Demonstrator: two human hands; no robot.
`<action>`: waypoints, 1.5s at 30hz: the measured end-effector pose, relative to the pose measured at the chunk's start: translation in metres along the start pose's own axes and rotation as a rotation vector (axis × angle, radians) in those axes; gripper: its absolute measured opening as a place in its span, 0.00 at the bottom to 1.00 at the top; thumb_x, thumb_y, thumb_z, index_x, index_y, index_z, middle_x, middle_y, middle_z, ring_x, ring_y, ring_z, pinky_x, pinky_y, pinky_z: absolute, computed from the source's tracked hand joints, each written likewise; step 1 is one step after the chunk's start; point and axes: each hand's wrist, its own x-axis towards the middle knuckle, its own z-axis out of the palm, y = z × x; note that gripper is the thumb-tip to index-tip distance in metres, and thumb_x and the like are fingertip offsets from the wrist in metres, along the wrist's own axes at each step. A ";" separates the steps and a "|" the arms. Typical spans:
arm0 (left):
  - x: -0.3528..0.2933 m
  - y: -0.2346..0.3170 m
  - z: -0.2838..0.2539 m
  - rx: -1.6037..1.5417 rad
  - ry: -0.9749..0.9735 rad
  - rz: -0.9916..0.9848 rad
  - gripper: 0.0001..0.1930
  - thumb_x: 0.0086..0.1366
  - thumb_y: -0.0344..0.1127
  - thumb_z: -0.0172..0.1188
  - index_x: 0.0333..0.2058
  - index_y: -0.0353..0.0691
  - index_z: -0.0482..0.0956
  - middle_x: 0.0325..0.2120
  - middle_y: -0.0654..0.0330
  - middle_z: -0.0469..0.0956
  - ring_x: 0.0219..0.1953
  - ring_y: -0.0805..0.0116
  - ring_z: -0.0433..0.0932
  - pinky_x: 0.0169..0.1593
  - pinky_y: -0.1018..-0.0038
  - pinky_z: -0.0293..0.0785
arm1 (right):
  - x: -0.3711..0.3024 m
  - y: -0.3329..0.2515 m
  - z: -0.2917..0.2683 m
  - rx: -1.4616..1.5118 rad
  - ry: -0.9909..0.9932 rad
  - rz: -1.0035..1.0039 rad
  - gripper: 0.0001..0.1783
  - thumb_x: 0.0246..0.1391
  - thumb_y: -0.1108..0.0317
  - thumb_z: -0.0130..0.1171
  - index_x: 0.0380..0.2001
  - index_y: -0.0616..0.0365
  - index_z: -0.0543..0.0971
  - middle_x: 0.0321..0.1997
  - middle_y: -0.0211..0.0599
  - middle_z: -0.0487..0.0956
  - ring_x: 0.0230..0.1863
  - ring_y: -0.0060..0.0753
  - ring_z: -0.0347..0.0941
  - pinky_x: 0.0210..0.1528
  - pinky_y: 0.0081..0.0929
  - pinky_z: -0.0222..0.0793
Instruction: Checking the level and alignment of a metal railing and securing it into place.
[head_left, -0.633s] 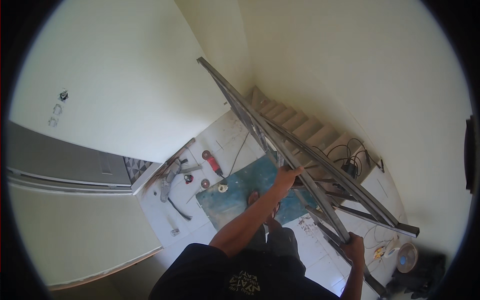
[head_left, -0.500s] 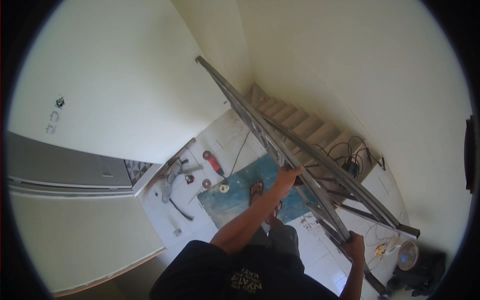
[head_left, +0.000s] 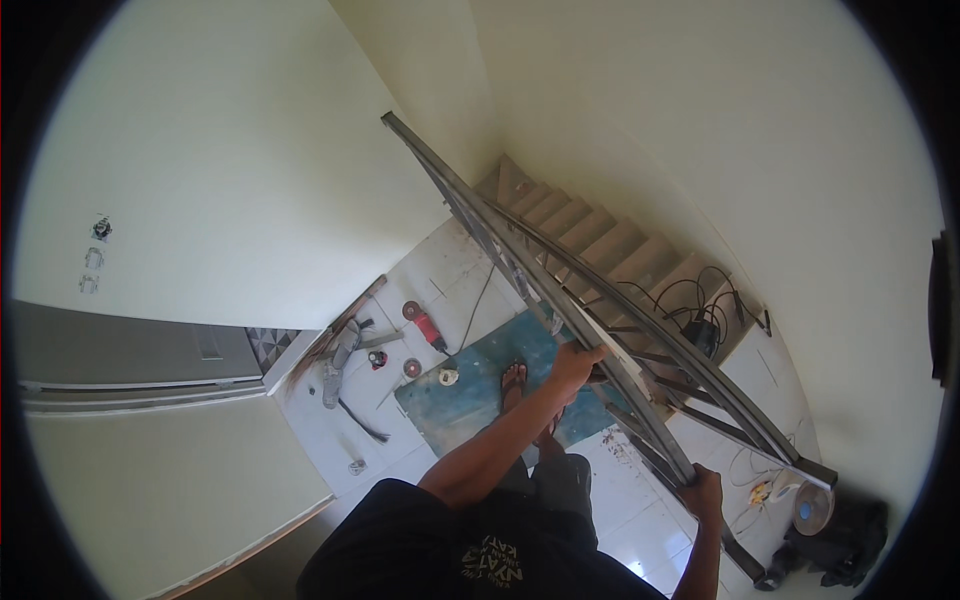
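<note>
In front of me is a long grey metal railing frame (head_left: 652, 418), tilted from the far upper left down toward my right side. My left hand (head_left: 578, 364) is closed around its bar near the middle. Lower down, my right hand (head_left: 703, 492) wraps the near end of the same bar. Beside it, on the stair side, runs a second grey metal rail (head_left: 712, 388) with slanted crossbars. Whether the two are joined at the far end I cannot tell.
Beyond the rails climbs a beige staircase (head_left: 610, 245), with a dark machine and black cables (head_left: 705, 330) on its lower steps. A red angle grinder (head_left: 428, 327) lies on the white tiles beside a blue mat (head_left: 450, 410). At right stand a fan (head_left: 814, 508) and a black bag (head_left: 850, 545).
The railing frame's far end has shifted slightly left in view, and a pale strip now shows beside the bar near my left hand. Both hands keep their hold.
</note>
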 end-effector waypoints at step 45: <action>0.045 -0.026 -0.029 0.133 0.055 -0.101 0.12 0.61 0.31 0.57 0.41 0.33 0.70 0.32 0.55 0.75 0.30 0.62 0.79 0.33 0.68 0.81 | 0.050 0.040 0.064 -0.003 -0.046 0.045 0.19 0.30 0.66 0.59 0.33 0.55 0.79 0.26 0.47 0.78 0.32 0.50 0.76 0.37 0.39 0.71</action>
